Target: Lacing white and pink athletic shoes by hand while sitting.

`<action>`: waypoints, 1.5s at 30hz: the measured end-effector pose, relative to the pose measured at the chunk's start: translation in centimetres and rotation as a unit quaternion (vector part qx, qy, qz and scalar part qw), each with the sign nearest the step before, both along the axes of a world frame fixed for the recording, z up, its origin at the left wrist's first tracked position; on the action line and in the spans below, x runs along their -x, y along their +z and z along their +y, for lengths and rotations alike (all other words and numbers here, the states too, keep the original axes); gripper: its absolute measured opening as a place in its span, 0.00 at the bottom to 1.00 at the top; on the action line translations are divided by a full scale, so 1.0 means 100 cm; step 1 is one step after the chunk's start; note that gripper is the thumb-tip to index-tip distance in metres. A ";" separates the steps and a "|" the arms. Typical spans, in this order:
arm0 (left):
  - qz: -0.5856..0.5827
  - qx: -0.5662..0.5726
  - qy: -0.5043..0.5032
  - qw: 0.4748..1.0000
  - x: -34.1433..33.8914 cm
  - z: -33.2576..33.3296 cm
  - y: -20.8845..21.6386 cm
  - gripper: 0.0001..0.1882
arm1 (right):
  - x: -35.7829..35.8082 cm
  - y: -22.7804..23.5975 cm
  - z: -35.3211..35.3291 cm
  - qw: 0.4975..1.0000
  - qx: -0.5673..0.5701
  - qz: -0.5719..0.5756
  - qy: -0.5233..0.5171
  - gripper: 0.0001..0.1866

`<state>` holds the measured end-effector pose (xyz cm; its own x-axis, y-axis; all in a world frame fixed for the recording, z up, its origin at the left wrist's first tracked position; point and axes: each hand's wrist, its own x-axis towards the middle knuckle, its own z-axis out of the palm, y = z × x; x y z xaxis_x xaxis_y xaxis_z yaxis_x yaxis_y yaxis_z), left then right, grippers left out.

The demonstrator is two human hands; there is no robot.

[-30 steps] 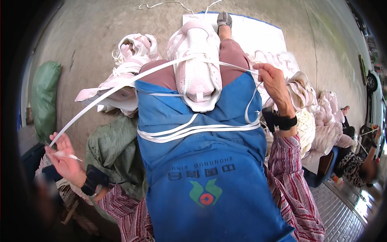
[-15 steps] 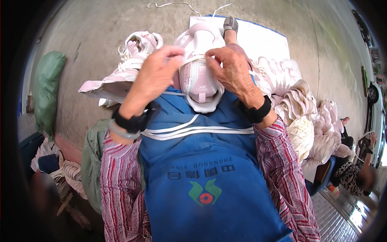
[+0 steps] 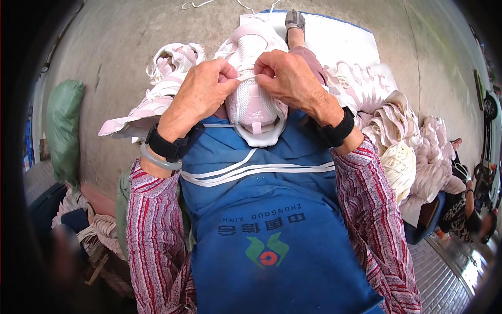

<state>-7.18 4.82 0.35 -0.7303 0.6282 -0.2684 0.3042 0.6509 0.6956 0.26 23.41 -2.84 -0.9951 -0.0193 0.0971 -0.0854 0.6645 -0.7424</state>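
A pink and white shoe upper (image 3: 255,107) lies on my lap over the blue apron (image 3: 272,209), its tongue tab toward me. A white shoelace (image 3: 247,77) runs across it. My left hand (image 3: 205,90) pinches the lace at the left between thumb and fingertips. From the other side my right hand (image 3: 288,78) is closed in a pinch on the same lace, thumb against curled fingers. The two hands are close together above the upper, and the exact grip of the fingertips is partly hidden. White cords tie the apron at my waist.
More pink and white uppers are heaped at left (image 3: 175,63) and in a long stack at right (image 3: 389,120). A hank of cream laces (image 3: 398,165) hangs by the right stack. A white sheet (image 3: 345,44) lies ahead. A green sack (image 3: 64,128) stands left; another person (image 3: 465,209) sits far right.
Both hands have come closer together over the shoe upper, and the lace stretch between them is shorter. My left hand's fingers have closed to a tighter pinch. The view has shifted slightly.
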 end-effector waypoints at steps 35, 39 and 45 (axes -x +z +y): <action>0.274 -0.080 -0.146 0.947 -0.014 -0.017 -0.026 0.19 | -0.029 -0.012 0.055 0.986 -0.144 0.078 -0.043 0.08; 0.239 -0.095 -0.146 0.955 -0.012 -0.023 -0.015 0.19 | -0.041 0.005 0.051 0.992 -0.070 0.066 -0.079 0.08; 0.228 -0.089 -0.121 0.962 -0.015 -0.033 -0.004 0.17 | -0.051 0.019 0.036 0.985 0.063 0.047 -0.151 0.11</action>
<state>-5.67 1.49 -0.05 -0.5724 0.8016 0.1727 0.7323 0.4050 0.5475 5.32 26.99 -0.94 -0.9400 0.2947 0.1718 0.0299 0.5728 -0.8191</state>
